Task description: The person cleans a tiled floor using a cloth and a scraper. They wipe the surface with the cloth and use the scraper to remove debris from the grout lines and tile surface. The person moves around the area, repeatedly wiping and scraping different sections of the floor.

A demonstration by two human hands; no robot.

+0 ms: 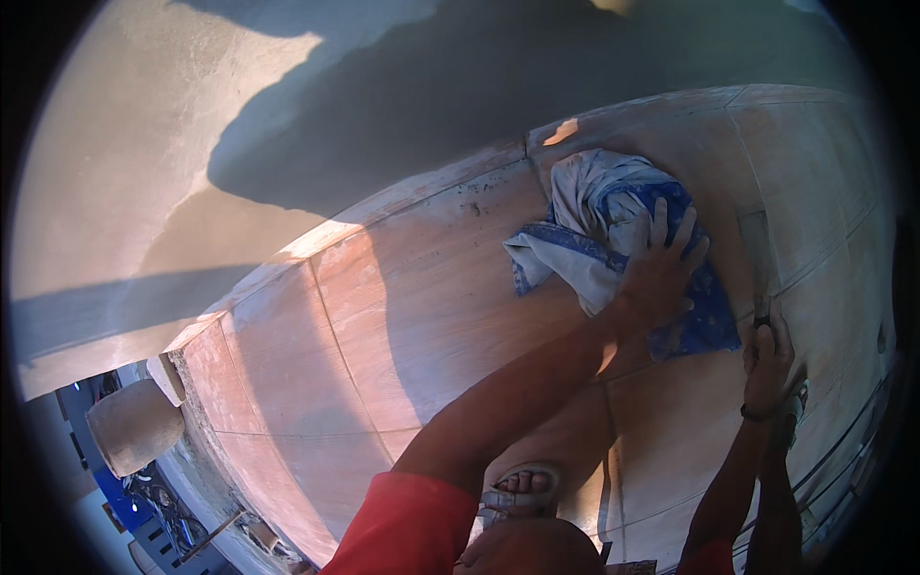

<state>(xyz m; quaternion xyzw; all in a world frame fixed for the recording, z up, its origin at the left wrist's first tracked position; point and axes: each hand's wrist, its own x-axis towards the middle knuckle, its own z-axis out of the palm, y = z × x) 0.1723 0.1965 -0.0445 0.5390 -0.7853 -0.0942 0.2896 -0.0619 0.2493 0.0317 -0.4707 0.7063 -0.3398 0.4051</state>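
My left hand [661, 268] lies with spread fingers on a crumpled white-and-blue cloth [599, 196], stained pale in places, on the pinkish tiled surface [335, 364]. To its right, my right hand [767, 355] is closed on the dark handle of a flat-bladed tool [753, 244], whose blade rests along the tiles beside the cloth. My sandalled foot [517, 489] shows below, between my forearms.
A plastered grey-beige surface [125, 211] borders the tiles along a raised edge [441, 182] at upper left. At lower left, beyond a rough edge, are a round weathered container [134, 426], a motorbike [163, 508] far below, and a stick [213, 537].
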